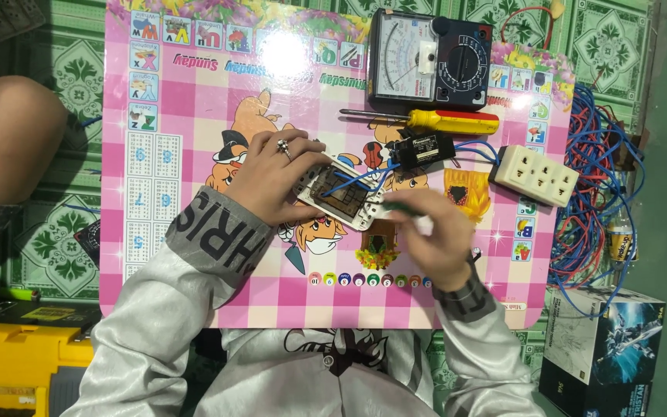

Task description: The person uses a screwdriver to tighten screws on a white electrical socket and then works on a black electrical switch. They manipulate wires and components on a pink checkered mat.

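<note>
Lighting: bright, even, from overhead.
Glare whitens the top of the pink board (283, 52); the right hand (435, 235) is motion-blurred; shadows stay soft.

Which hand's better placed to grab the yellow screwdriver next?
Probably right. The right hand lies on the same side as the yellow screwdriver, though it holds a small green-and-white tool. The left hand grips the switch plate, steadying it.
</note>
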